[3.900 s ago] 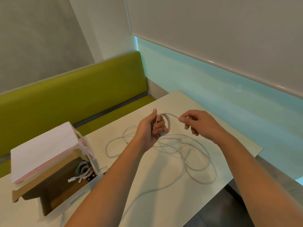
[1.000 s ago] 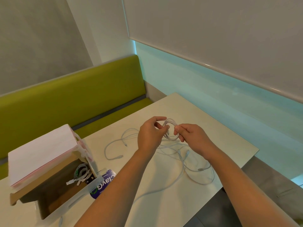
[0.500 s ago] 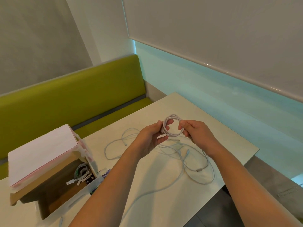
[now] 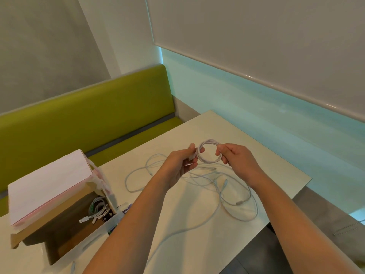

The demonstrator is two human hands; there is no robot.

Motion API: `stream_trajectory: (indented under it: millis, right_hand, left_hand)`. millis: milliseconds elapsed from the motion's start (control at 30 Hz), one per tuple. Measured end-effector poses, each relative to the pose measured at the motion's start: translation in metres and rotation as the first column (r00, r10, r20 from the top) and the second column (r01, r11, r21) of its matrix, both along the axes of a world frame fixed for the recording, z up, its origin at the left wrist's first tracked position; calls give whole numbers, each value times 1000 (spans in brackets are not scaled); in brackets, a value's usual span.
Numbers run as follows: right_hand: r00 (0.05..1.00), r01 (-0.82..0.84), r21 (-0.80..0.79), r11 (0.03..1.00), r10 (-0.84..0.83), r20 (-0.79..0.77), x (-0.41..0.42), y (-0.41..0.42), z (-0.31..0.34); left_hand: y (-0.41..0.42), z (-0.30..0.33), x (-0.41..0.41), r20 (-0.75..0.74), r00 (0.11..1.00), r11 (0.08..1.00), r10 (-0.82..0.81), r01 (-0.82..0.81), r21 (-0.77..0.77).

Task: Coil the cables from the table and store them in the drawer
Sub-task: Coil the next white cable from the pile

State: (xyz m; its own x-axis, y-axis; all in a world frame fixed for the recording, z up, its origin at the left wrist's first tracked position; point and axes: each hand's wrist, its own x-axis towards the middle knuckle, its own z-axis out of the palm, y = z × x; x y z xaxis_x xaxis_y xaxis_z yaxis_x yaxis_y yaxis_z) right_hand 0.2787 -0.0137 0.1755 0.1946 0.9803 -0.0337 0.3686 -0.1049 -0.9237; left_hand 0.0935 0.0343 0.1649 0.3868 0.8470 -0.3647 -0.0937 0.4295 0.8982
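Observation:
A small round coil of white cable [image 4: 209, 142] hangs above the table between both hands. My left hand [image 4: 180, 162] pinches its left side between thumb and fingers. My right hand [image 4: 236, 158] grips its right side with curled fingers. Below them several loose white cables [image 4: 219, 191] lie tangled on the pale table [image 4: 207, 234]. At the left an open drawer [image 4: 79, 232] of a small desktop unit holds a bundle of coiled cables [image 4: 97, 209].
A white and pink lid or box top [image 4: 47, 184] covers the drawer unit. A purple-labelled item [image 4: 126, 209] lies beside the drawer. A green bench [image 4: 88, 119] runs behind the table. The table's right edge drops to a dark floor [image 4: 262, 254].
The cable has been wound from a single loop into a tight multi-turn coil. Both hands now hold it at its sides, slightly higher than half a second ago.

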Motion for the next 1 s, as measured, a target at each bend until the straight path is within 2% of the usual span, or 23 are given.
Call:
stream_trajectory:
  millis: [100,200,600,667,800,1000]
  right_hand:
    - [998,5,11,1000,-5,70,2,2,-1]
    - [996,-20,-1,1000,20,87,2,3,-1]
    - [971,-200,-82,976,186,-148,14,-2,5]
    - [982,-170,-92,981,161,-102,18,-3,-4]
    - [993,-66,-137,988,79,91,23,0,-36]
    - [945,42,-219,975,32,326,29,-3,-77]
  left_hand:
    - [3,2,-4,-131,990,994,-55,67,87]
    - [5,2,-3,-251,968,981,7,42,189]
    - [4,3,3,-76,964,950,253,-234,207]
    - [7,7,2,-51,957,942,286,-271,198]
    - [10,15,1,36,948,935,316,-318,158]
    - [13,24,-5,171,930,938,325,-340,69]
